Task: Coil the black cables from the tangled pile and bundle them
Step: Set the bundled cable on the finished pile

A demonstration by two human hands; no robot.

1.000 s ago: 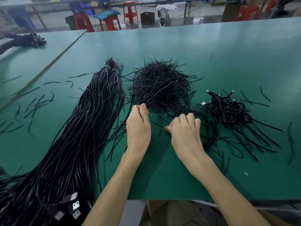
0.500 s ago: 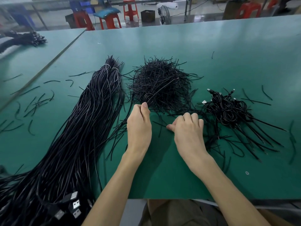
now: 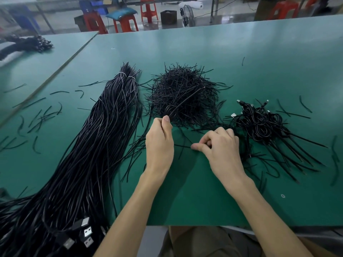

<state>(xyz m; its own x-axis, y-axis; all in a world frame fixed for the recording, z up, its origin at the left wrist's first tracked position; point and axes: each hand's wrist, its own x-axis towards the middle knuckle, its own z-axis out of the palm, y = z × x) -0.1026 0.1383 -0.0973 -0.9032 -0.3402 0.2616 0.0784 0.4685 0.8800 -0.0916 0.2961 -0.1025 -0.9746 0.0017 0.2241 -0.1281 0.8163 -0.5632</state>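
Coiled black cable (image 3: 171,110) sits at the near edge of the heap of short black ties (image 3: 185,89), held up as a small loop just beyond the thumb of the left hand (image 3: 159,145), whose fingers are curled round it. Its free tail runs away up and to the right across the heap.

The right hand (image 3: 222,151) lies nearer the person and to the right of the coil. Thumb and forefinger appear to pinch a short black tie (image 3: 182,146), which lies roughly crosswise and points left towards the left hand. As I judge it, the tie must travel forward and leftward to reach the loop.

Long straight cables (image 3: 104,141) stretch along the left of the green table (image 3: 241,58). Finished bundles (image 3: 261,125) lie on the right.
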